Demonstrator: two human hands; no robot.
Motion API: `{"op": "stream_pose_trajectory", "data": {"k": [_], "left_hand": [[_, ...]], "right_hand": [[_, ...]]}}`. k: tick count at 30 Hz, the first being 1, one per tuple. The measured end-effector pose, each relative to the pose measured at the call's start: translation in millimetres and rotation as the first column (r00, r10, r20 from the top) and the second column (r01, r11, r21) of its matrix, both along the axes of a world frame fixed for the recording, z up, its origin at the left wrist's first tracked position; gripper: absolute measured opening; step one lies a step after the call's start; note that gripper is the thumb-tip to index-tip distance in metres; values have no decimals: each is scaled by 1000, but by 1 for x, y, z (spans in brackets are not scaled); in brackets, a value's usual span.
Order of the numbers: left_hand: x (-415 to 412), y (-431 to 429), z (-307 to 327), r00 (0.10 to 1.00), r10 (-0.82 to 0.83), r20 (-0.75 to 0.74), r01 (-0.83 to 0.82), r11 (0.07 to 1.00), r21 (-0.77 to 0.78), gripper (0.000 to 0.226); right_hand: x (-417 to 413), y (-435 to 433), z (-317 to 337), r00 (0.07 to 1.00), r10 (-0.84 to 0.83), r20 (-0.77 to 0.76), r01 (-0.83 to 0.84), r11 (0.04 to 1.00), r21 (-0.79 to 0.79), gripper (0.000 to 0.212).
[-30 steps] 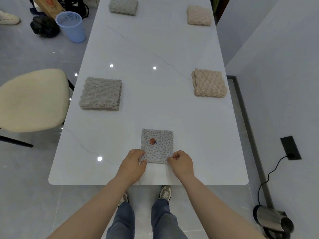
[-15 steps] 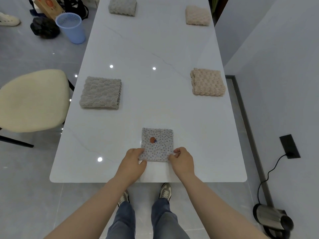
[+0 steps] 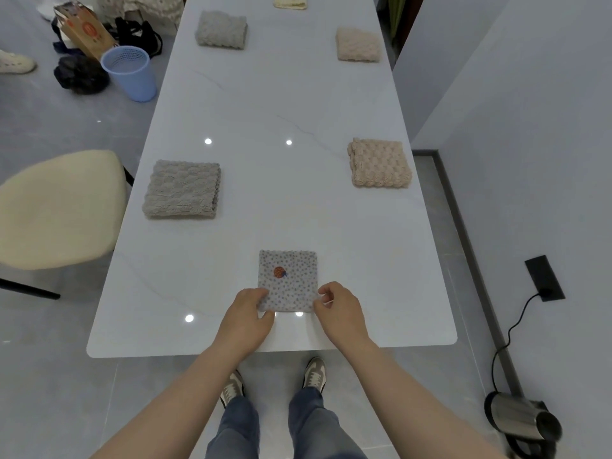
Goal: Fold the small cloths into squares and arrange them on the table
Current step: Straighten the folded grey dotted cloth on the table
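Observation:
A small grey dotted cloth (image 3: 287,281) with an orange patch lies folded square near the front edge of the white table (image 3: 298,94). My left hand (image 3: 248,318) pinches its near left corner, fingers over the cloth and thumb below. At the near right corner my right hand (image 3: 341,313) has its fingers curled and its thumb at the edge. Folded squares lie further off: a grey one (image 3: 182,188) at left, a beige one (image 3: 379,164) at right, and another grey one (image 3: 222,28) and beige one (image 3: 357,44) at the far end.
A cream chair (image 3: 56,210) stands against the table's left side. On the floor beyond it are a blue bin (image 3: 130,77) and bags. A wall runs along the right, with a steel kettle (image 3: 523,422) and its cord on the floor. A pale cloth (image 3: 289,1) lies at the far edge.
Both hands stay at the dotted cloth's near corners. The view has tilted up a little, so more of the far end shows.

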State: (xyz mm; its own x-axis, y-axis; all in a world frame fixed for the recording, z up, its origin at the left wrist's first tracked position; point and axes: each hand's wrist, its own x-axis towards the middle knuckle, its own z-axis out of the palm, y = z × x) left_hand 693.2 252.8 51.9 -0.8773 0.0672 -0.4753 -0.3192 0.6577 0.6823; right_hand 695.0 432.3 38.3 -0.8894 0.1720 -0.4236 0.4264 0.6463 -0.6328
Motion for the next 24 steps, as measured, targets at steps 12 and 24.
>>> {"op": "stream_pose_trajectory", "data": {"k": [12, 24], "left_hand": [[4, 36, -5, 1000, 20, 17, -19, 999, -47, 44], [5, 36, -18, 985, 101, -138, -131, 964, -230, 39]], "right_hand": [[-7, 25, 0, 996, 85, 13, -84, 994, -69, 24], [-26, 23, -18, 978, 199, 66, -195, 979, -60, 37]]}}
